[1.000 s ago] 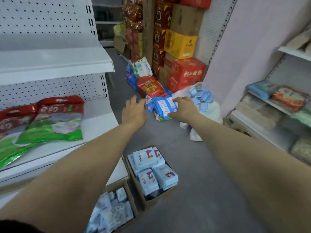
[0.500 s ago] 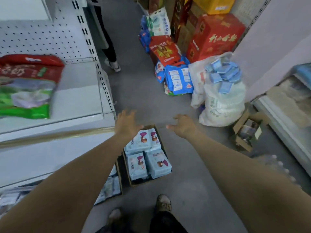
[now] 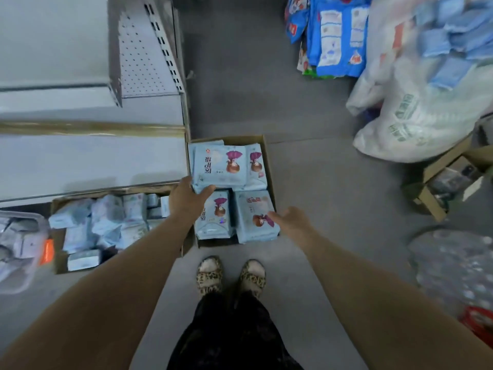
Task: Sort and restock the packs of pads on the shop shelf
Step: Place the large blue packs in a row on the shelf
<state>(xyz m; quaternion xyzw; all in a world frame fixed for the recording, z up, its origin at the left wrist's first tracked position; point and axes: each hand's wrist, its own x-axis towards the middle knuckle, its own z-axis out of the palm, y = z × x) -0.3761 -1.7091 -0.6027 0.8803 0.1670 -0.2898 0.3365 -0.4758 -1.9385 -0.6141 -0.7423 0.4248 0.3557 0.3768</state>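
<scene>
Left hand (image 3: 188,200) spread at top pack (image 3: 221,166) corner; right hand (image 3: 290,221) loose at box (image 3: 267,156) right edge; floor (image 3: 320,196) beyond.

The light around me is flat, dimmish and cool, leaving only faint soft shadows on the grey floor (image 3: 320,204). My wide lens bows the edges; the white sack (image 3: 426,116) at right smears into blur, while the packs of pads (image 3: 221,166) mid-frame look sharper.

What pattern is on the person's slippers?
Leopard print on the slippers, clearest in the head view.
</scene>
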